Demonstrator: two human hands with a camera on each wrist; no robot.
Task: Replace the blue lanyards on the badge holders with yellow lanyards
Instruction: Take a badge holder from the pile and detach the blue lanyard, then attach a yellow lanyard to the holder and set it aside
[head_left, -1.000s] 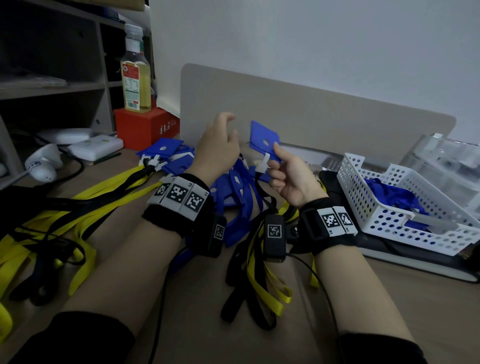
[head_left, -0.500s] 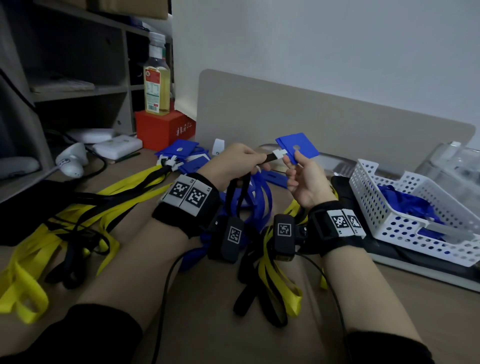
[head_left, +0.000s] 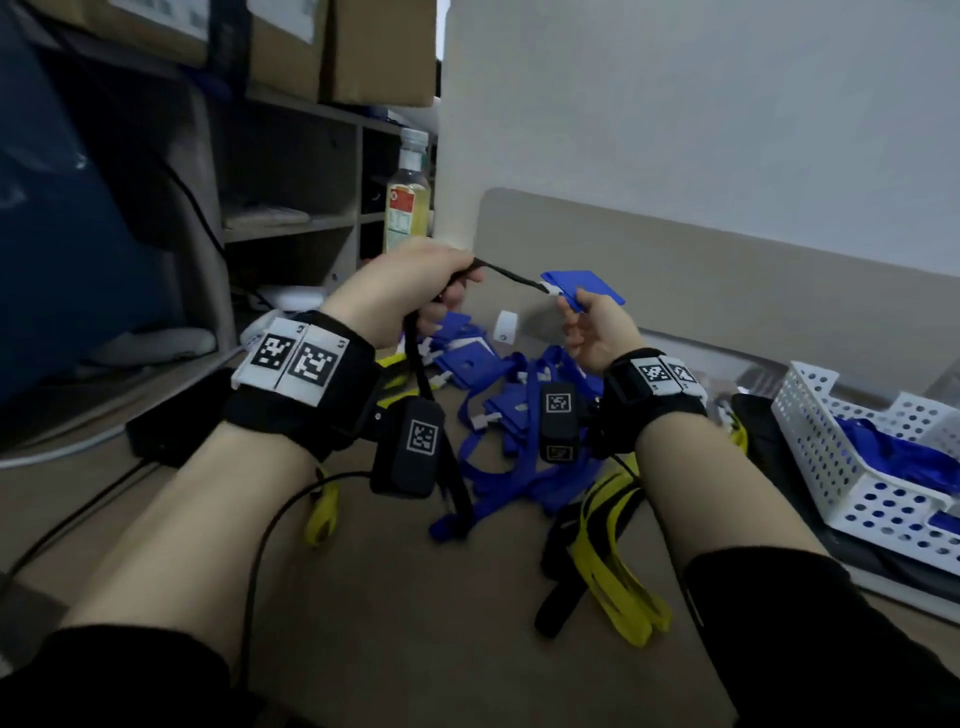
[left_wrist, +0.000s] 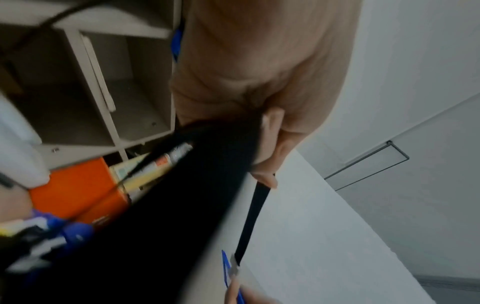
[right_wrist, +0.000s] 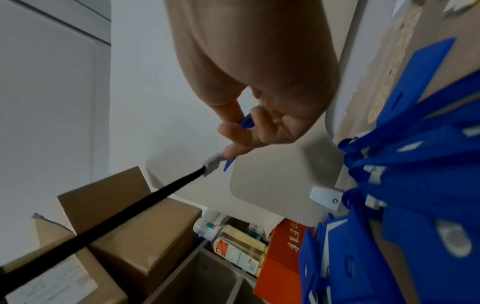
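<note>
We log: left hand (head_left: 410, 291) fisted round black strap (head_left: 511, 275), raised above desk (head_left: 415, 597). Strap runs taut to white clip (head_left: 550, 287) on blue badge holder (head_left: 584, 288). Right hand (head_left: 597, 327) pinches holder near clip, thumb against fingers. We note holder held in air, in front of grey partition (head_left: 727, 291). Below hands: heap of blue lanyards and holders (head_left: 509, 415). Yellow lanyards (head_left: 618, 571) on desk by right forearm. White basket (head_left: 857, 452) at right, blue items inside.
</note>
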